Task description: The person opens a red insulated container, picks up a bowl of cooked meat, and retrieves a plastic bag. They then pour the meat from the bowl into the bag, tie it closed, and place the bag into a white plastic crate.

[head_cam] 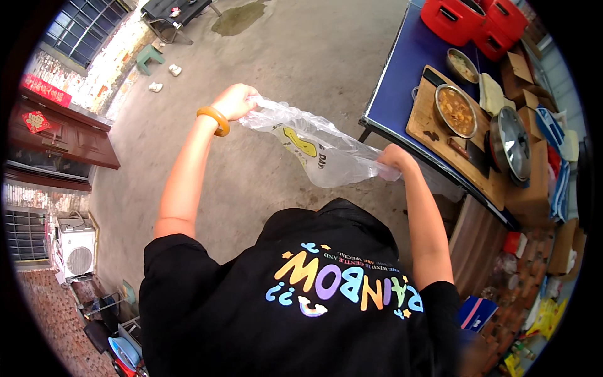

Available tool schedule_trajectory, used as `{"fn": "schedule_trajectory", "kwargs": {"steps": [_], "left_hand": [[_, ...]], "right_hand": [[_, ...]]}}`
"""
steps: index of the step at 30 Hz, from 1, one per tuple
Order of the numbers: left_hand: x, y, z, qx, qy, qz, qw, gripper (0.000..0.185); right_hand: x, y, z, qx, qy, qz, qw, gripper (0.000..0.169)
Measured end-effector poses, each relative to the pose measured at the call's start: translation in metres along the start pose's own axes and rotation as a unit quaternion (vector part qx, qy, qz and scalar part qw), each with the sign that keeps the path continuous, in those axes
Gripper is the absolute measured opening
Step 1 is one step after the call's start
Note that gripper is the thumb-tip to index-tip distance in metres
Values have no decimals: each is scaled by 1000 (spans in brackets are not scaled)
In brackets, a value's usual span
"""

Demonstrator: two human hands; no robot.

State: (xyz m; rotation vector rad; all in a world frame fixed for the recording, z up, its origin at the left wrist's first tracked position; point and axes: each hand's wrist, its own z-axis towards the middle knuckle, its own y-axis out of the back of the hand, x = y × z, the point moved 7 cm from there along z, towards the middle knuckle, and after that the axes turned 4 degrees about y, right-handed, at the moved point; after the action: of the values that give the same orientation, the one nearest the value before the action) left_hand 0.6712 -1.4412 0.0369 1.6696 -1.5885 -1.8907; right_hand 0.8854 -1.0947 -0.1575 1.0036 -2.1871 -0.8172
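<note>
A clear plastic bag (pixel 339 162) with a yellow printed figure and dark lettering is stretched between my hands, above the concrete floor. My left hand (pixel 234 101), with an amber-coloured bangle at the wrist, pinches one upper corner of it. At the other end my right hand (pixel 395 160) grips the bag's edge, close to the near corner of a blue-topped table (pixel 393 92). The bag hangs thin and creased, with nothing visible inside. The fingertips of my right hand are partly hidden by plastic and by the hand itself.
On the table, a wooden cutting board (pixel 428 118) bears a metal bowl of stew (pixel 455 111), a cleaver (pixel 473 155) and a lidded pan (pixel 511 143). Behind stand another food bowl (pixel 462 66) and red pots (pixel 452 21). A green stool (pixel 150 59) stands far left.
</note>
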Motion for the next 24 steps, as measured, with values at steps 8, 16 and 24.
{"fn": "schedule_trajectory", "kwargs": {"steps": [8,16,24], "left_hand": [[-110,108,-133,-631,-306,-185,688,34],[180,-224,-80,99,156,17,983,29],[141,-243,-89,33,294,-787,541,19]], "right_hand": [[123,187,-224,-736,369,322,468,31],[-21,-177,34,30,131,21,991,30],[-23,-143,24,12,-36,793,607,25]]}}
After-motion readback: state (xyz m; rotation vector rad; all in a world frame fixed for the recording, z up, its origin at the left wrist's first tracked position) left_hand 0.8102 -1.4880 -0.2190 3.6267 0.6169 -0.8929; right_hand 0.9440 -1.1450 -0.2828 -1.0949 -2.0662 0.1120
